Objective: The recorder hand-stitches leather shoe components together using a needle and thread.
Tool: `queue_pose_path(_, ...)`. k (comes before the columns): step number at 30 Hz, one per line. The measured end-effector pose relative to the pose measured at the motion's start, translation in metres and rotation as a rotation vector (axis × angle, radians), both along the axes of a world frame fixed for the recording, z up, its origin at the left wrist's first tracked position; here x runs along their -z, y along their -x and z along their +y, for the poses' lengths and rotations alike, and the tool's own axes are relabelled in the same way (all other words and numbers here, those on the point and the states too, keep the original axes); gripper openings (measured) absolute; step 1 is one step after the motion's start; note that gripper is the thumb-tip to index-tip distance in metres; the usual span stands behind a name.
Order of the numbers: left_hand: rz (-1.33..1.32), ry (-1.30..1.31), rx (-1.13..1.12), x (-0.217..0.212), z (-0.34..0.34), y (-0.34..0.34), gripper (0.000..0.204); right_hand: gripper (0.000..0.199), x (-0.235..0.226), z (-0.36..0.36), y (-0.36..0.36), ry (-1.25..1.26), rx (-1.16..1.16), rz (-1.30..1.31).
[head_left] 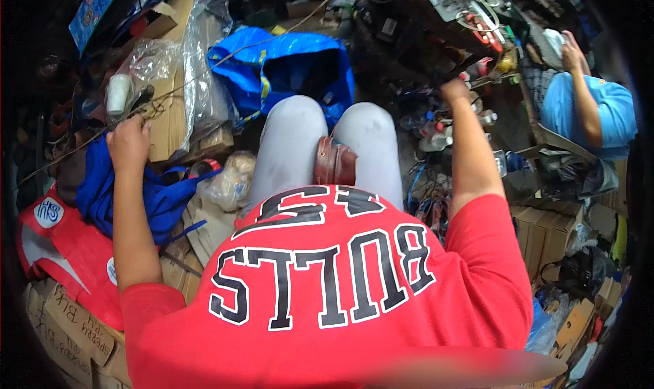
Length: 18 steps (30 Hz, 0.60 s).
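Observation:
My left hand (pixel 129 142) is closed, its fingers curled beside a thin cord (pixel 180 82) that slants up across the left side. Whether the fingers grip the cord or some small dark thing, I cannot make out. A white cup (pixel 119 94) stands just beyond that hand, and a blue cloth item with straps (pixel 160 201) lies beside the forearm. My right hand (pixel 455 91) is curled closed at the right, near several plastic bottles (pixel 434 135); what it holds, if anything, is hidden. Past my knees a blue bag (pixel 272 58) gapes, its inside dark. A brown pouch (pixel 335 161) rests between my thighs.
Flattened cardboard (pixel 169 127) and clear plastic (pixel 203 55) lie at the left, above a red bag (pixel 68 253). Cardboard boxes (pixel 545 236) stand at the right. A person in a light blue shirt (pixel 579 110) sits at the far right, one hand raised.

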<state>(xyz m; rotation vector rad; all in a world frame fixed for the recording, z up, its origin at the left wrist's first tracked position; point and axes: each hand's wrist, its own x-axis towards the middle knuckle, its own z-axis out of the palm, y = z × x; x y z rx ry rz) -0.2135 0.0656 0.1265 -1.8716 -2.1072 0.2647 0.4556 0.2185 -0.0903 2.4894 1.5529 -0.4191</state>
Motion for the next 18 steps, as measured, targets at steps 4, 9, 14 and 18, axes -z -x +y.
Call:
queue_pose_path(4, -0.581, 0.008, 0.121, 0.012, -0.014, -0.046, 0.022, 0.065, 0.014, 0.042, 0.000, -0.243, -0.079, -0.047)
queue_pose_path(9, -1.376, 0.715, 0.022, 0.057, -0.026, -0.156, 0.026, 0.063, -0.012, 0.061, 0.030, -0.231, -0.434, -0.304)
queue_pose_path(14, -1.620, 1.078, -0.145, 0.084, -0.033, -0.217, 0.048, 0.053, -0.071, 0.054, 0.082, 0.118, -0.795, -0.523)
queue_pose_path(18, -1.805, 1.100, -0.165, 0.097, -0.037, -0.244, 0.053, 0.043, -0.027, 0.037, 0.033, -0.363, -0.434, -0.057)
